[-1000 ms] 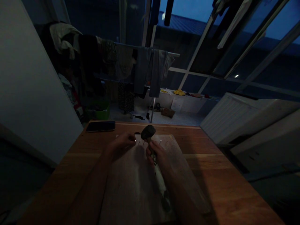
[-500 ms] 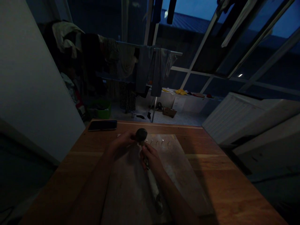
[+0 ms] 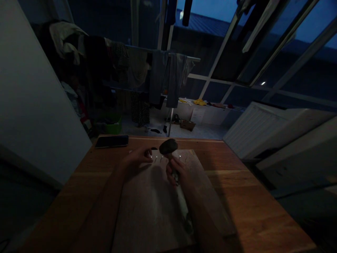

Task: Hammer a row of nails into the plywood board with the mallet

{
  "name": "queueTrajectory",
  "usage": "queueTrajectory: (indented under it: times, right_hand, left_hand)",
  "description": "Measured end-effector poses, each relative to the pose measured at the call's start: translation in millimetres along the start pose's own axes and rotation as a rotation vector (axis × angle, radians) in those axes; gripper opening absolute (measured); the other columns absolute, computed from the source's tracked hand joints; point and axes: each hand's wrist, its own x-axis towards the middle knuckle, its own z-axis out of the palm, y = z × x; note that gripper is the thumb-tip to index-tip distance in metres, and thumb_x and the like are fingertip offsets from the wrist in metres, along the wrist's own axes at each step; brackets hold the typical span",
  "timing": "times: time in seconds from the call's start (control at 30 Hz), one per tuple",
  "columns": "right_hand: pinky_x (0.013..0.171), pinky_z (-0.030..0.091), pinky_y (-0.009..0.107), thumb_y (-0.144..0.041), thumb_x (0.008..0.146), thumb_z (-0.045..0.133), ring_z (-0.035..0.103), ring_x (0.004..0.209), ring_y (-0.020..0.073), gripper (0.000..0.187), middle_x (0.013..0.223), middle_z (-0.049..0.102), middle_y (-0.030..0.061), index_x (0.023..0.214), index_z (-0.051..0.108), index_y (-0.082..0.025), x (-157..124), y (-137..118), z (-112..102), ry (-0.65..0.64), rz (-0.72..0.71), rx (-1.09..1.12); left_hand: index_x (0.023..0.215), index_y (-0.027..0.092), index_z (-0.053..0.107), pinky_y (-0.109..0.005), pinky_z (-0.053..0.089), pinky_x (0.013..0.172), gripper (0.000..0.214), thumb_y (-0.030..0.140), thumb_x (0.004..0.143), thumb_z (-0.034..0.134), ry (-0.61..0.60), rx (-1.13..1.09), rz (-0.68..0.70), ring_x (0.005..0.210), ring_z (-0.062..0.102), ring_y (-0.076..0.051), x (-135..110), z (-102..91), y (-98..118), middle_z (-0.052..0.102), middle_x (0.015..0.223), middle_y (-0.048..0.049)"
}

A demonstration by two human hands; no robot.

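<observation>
My right hand [image 3: 177, 173] is closed around the handle of a hammer [image 3: 168, 147], whose dark head is lifted just above the far end of a grey wooden board [image 3: 147, 207]. My left hand [image 3: 139, 155] pinches a small nail at the board's far edge, fingers together. A row of several upright nails [image 3: 181, 157] glints along that edge, to the right of my left hand. The board lies on a wooden table [image 3: 252, 207]. The scene is very dim.
A dark phone [image 3: 112, 141] lies at the table's far left corner. Beyond the table stand a clothes rack with hanging laundry [image 3: 158, 75], a green tub [image 3: 113, 127] on the floor and a white radiator [image 3: 252, 128] at right.
The hammer head went down onto the nail by my left fingers half a second ago and has now risen again, slightly to the right. My left hand stays at the nail.
</observation>
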Motion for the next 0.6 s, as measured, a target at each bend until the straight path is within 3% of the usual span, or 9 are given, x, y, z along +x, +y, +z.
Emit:
queueTrajectory:
  times: [0.1,0.17,0.3,0.4,0.5,0.6]
  right_hand:
    - [0.024,0.029,0.017,-0.046,0.086,0.072,0.034,0.030,0.0040,0.036,0.063,0.051,-0.0101,0.112,0.064,-0.021,0.0,-18.3,-23.7,-0.011,-0.059,0.159]
    - [0.026,0.031,0.016,-0.041,0.090,0.069,0.033,0.034,0.0044,0.031,0.066,0.049,-0.0098,0.115,0.063,-0.023,-0.1,-27.3,-38.5,-0.025,-0.066,0.237]
    - [0.026,0.028,0.013,-0.034,0.093,0.064,0.026,0.036,0.0049,0.020,0.065,0.046,-0.0095,0.110,0.065,-0.024,-0.1,-34.6,-56.0,-0.015,-0.112,0.330]
    - [0.026,0.026,0.014,-0.034,0.091,0.065,0.023,0.037,0.0051,0.021,0.065,0.044,-0.0096,0.108,0.066,-0.023,0.7,-34.7,-57.9,0.001,-0.112,0.318]
    - [0.027,0.023,0.015,-0.040,0.090,0.066,0.023,0.038,0.0056,0.026,0.064,0.042,-0.0093,0.110,0.066,-0.024,1.2,-34.3,-54.9,0.028,-0.101,0.270]
    - [0.027,0.022,0.016,-0.044,0.089,0.067,0.023,0.038,0.0061,0.028,0.064,0.041,-0.0093,0.110,0.066,-0.025,1.4,-34.0,-51.3,0.052,-0.099,0.223]
  left_hand:
    - [0.081,0.019,0.062,-0.024,0.037,0.059,0.014,0.029,0.076,0.070,0.087,0.124,0.099,0.066,0.051,-0.013,1.2,0.3,21.1,0.057,0.073,0.0019]
    - [0.080,0.018,0.062,-0.024,0.037,0.061,0.008,0.025,0.078,0.066,0.047,0.164,0.178,0.067,0.050,-0.013,1.5,11.3,41.7,0.056,0.072,0.0028]
    - [0.090,0.017,0.069,-0.023,0.039,0.062,0.016,0.015,0.074,0.070,-0.323,0.245,0.354,0.069,0.056,-0.013,-1.9,56.7,78.8,0.062,0.079,0.0021]
    - [0.083,0.016,0.070,-0.023,0.040,0.060,0.010,0.014,0.074,0.073,-0.580,0.296,0.470,0.066,0.057,-0.013,-5.8,91.9,90.3,0.067,0.077,0.0009]
    - [0.078,0.016,0.069,-0.025,0.040,0.055,0.004,0.016,0.077,0.073,-0.691,0.354,0.487,0.061,0.056,-0.014,-7.8,113.7,88.5,0.069,0.076,-0.0011]
    - [0.075,0.017,0.069,-0.026,0.038,0.051,0.007,0.018,0.076,0.075,-0.681,0.425,0.433,0.058,0.056,-0.015,-9.6,122.7,84.8,0.070,0.075,-0.0020]
